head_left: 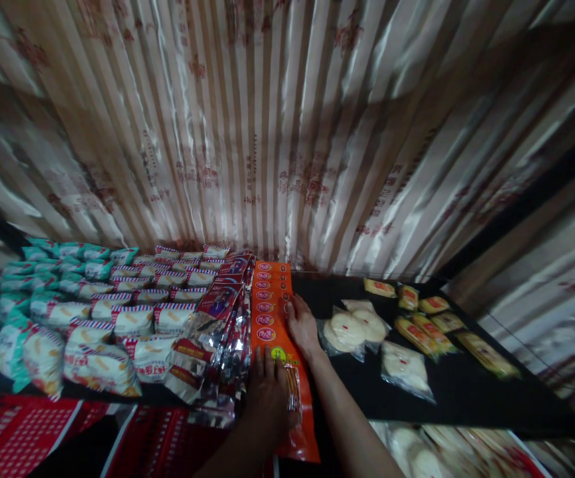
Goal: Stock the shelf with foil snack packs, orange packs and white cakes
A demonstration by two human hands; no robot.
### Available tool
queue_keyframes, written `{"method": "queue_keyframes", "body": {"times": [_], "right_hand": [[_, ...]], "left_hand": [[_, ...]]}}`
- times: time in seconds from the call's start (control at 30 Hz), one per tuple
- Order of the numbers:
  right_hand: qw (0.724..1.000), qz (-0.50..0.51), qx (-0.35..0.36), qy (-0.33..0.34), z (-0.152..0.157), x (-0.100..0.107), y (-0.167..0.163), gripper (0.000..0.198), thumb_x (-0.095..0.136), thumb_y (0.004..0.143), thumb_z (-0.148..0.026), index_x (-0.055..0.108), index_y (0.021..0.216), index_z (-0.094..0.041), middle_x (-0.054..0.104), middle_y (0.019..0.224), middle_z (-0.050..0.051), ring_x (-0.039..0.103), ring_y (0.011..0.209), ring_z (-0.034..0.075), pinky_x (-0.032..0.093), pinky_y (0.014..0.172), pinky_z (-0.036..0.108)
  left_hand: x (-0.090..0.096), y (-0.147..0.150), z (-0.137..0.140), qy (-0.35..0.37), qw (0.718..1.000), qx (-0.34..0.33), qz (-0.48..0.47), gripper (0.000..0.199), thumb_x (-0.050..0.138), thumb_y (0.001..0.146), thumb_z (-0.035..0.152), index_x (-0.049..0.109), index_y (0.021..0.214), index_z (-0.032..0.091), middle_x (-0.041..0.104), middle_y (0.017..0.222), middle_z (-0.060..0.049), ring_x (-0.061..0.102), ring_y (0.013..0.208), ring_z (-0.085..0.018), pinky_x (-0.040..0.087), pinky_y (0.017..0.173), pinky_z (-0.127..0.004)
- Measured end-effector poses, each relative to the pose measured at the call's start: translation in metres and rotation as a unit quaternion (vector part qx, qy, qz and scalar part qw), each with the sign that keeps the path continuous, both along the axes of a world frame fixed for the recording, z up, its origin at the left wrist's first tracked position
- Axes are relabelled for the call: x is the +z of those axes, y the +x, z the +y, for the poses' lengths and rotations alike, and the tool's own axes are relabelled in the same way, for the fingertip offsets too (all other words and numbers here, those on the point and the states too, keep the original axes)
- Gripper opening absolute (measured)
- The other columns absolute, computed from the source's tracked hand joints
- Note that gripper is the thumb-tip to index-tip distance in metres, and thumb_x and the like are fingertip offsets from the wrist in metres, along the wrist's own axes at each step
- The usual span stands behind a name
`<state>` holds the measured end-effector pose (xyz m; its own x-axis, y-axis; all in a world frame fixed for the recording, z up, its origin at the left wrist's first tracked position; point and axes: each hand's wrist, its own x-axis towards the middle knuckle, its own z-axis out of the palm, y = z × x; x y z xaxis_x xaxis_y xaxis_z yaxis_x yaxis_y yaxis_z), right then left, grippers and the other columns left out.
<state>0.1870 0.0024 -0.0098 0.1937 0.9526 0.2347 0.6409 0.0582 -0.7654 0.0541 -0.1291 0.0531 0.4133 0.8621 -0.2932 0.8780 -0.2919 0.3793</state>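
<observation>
A neat row of overlapping orange snack packets (pixel 267 302) with oval logos runs from the wall towards me on a black shelf. My left hand (pixel 267 396) rests flat on the nearest packet, its fingers stretched out over the front. Along the row's right edge lies my right hand (pixel 302 325), fingers extended and touching the packets' side; part of its fingers is hard to see. Directly left of the orange row stand shiny dark-red and silver packets (pixel 222 302), several deep. Neither hand is closed around a packet.
White puffed snack bags (pixel 133 320) and teal bags (pixel 13 348) fill the left. To the right lie clear bags of round white flatbreads (pixel 350 330) and yellow packets (pixel 419 332) on the black shelf (pixel 357 392). Red crates (pixel 158 441) sit below; pleated striped sheeting (pixel 277 133) forms the back.
</observation>
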Motion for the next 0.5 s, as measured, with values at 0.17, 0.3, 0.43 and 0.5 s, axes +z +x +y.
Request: {"method": "queue_keyframes", "body": {"times": [0.17,0.3,0.43,0.5], "right_hand": [[1.000,0.009,-0.003,-0.016,0.023,0.003,-0.001,0.064,0.026,0.088,-0.053,0.051,0.126,-0.009,0.048,0.135,0.014,0.030,0.134,0.023,0.026,0.110,0.040],[0.996,0.083,0.004,-0.032,0.041,0.006,0.008,0.075,0.025,0.085,-0.061,0.043,0.132,-0.007,0.045,0.138,0.016,0.035,0.132,0.024,0.024,0.111,0.039],[0.990,0.129,-0.019,-0.056,0.051,0.006,0.011,0.083,0.025,0.081,-0.069,0.041,0.135,-0.008,0.040,0.142,0.015,0.026,0.136,0.026,0.018,0.113,0.043],[0.988,0.136,-0.019,-0.065,0.053,0.005,0.011,0.085,0.025,0.080,-0.070,0.039,0.136,-0.007,0.038,0.143,0.016,0.026,0.136,0.026,0.018,0.113,0.043]], "left_hand": [[-0.011,-0.001,-0.001,0.003,1.000,0.019,-0.003,0.093,0.058,0.069,0.056,0.027,0.140,0.005,0.016,0.150,-0.019,0.006,0.137,-0.040,0.012,0.111,-0.054],[-0.010,-0.002,-0.003,0.011,1.000,0.005,-0.017,0.081,0.051,0.074,0.052,0.030,0.140,0.008,0.022,0.150,-0.016,0.008,0.137,-0.039,0.013,0.111,-0.056],[0.004,-0.003,-0.002,-0.009,0.999,-0.021,-0.025,0.069,0.044,0.081,0.043,0.030,0.140,0.011,0.023,0.149,-0.014,0.008,0.138,-0.038,0.011,0.111,-0.056],[0.011,-0.003,-0.001,-0.028,0.999,-0.027,-0.025,0.068,0.043,0.082,0.041,0.029,0.141,0.010,0.022,0.149,-0.015,0.006,0.138,-0.039,0.010,0.112,-0.057]]}}
